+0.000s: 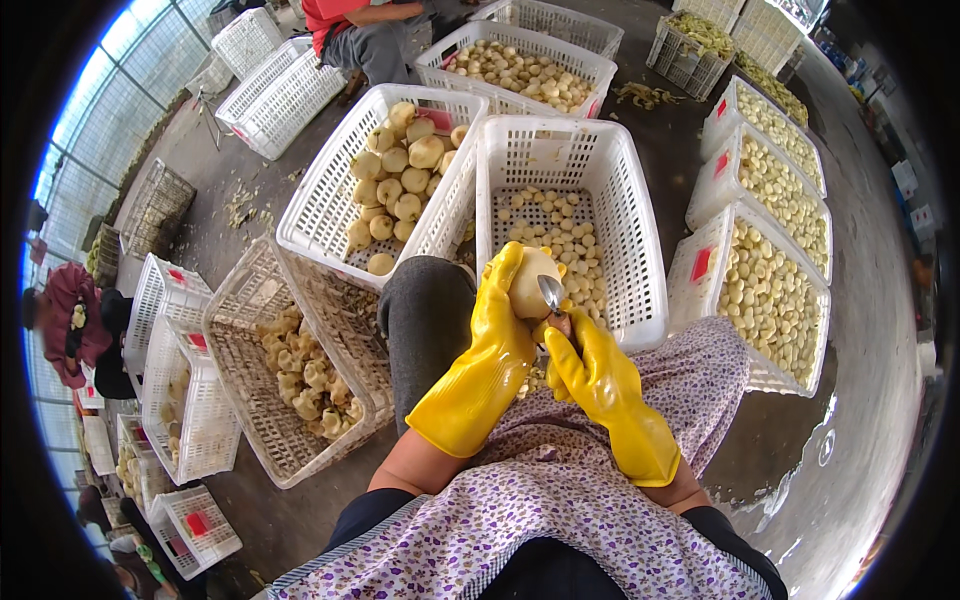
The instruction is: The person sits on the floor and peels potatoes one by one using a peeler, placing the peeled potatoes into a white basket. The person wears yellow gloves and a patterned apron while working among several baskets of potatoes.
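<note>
A pale, round peeled vegetable or fruit (529,285) is held up in my left hand (491,330), which wears a yellow rubber glove. My right hand (596,367), gloved alike, grips a metal spoon (551,291) by its brownish handle; the bowl of the spoon lies against the right side of the pale round piece. Beneath and beyond both hands stands a white plastic crate (645,255) with small pale discs (581,259) on its bottom. Left of it, another white crate (315,202) holds a heap of larger whole round pieces (405,176).
A dirty crate (255,442) with knobbly hollowed pieces (307,375) stands by my left leg. Crates full of discs (772,300) line the right side, beside wet floor. Another disc-filled crate (517,75) and a seated person (367,37) are beyond. More people are at far left.
</note>
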Demonstrator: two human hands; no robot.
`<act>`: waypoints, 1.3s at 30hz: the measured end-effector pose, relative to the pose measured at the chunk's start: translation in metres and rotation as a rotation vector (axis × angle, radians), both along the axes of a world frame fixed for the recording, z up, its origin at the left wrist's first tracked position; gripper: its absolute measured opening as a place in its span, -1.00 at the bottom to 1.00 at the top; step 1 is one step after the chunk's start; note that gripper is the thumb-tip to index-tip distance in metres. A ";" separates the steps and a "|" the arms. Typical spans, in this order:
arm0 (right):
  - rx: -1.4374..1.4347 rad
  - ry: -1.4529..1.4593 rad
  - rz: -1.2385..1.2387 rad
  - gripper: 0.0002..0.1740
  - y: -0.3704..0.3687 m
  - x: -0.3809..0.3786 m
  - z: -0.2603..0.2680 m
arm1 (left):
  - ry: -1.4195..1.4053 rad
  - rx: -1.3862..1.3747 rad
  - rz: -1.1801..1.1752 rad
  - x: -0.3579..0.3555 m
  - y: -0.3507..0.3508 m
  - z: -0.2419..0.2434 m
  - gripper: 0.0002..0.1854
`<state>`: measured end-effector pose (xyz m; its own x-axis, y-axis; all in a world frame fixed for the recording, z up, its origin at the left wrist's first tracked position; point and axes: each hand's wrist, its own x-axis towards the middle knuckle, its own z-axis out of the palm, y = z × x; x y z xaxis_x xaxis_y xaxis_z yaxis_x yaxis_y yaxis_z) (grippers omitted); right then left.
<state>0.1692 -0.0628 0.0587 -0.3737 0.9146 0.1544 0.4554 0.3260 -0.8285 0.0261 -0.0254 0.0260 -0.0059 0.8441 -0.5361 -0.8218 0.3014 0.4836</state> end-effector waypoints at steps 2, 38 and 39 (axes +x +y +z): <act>0.035 -0.089 0.063 -0.78 0.000 0.002 0.004 | -0.042 0.020 0.023 0.002 -0.001 -0.006 -0.43; -1.250 0.707 0.205 -0.51 0.011 0.002 -0.013 | 0.431 0.635 0.185 -0.003 -0.003 -0.032 -0.67; -1.435 1.003 0.364 -0.48 0.009 0.001 -0.015 | 0.379 0.699 0.216 0.000 -0.002 -0.034 -0.67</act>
<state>0.1700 -0.0536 0.0435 -0.8403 0.4250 -0.3365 -0.2738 -0.8686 -0.4130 0.0257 -0.0274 -0.0080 -0.2813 0.9418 0.1841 -0.5704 -0.3184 0.7571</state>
